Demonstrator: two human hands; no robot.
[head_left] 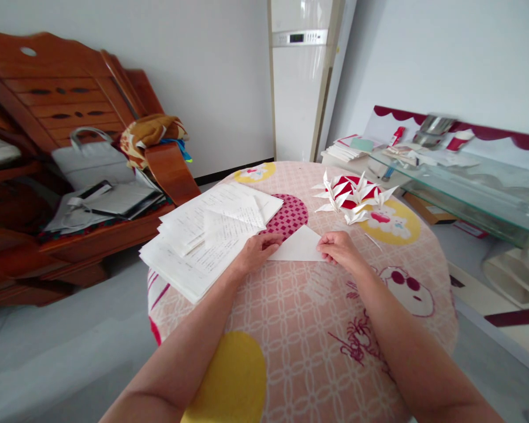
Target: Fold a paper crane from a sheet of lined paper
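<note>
A white sheet of paper folded into a triangle (pixel 300 245) lies on the patterned tablecloth, its long edge toward me. My left hand (pixel 262 249) rests at its left corner, with fingers bent over the edge. At the opposite corner, my right hand (pixel 337 245) pinches the paper between thumb and fingers. Just left of my left hand spreads a stack of written and printed sheets (pixel 207 235). Several folded white paper cranes (pixel 352 197) stand together beyond my right hand. Near them lies a thin pale stick-like thing (pixel 373 241), too small to make out.
The round table (pixel 300 329) has a pink cloth. Close on the right is a glass shelf (pixel 480 188) with papers, a red bottle (pixel 397 136) and metal containers. A wooden bench (pixel 66 100) holding a bag stands left. An upright air conditioner (pixel 297 94) is behind the table.
</note>
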